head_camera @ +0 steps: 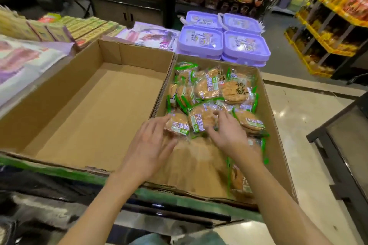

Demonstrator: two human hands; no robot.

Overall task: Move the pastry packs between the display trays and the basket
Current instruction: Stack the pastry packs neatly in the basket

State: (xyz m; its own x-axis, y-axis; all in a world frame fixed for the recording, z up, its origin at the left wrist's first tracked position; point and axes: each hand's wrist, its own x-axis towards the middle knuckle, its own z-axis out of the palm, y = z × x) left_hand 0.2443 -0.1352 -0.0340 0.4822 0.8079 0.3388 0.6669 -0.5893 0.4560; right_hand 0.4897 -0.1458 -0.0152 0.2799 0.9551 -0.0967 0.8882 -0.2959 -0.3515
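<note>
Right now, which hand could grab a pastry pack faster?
Probably the right hand: it already lies on the pastry packs in the right tray, fingertips touching one. The left hand is beside a pack at the tray's left edge, fingers straight.

It was a shop: stocked shelves (326, 32), 4 stacked purple boxes (223, 40) and cardboard display trays (127, 53) of packaged pastries (209, 89).

Bare-floored left tray (83, 109) — open from above; right tray (272, 125) crowded with pastry packs (211, 89)
</note>
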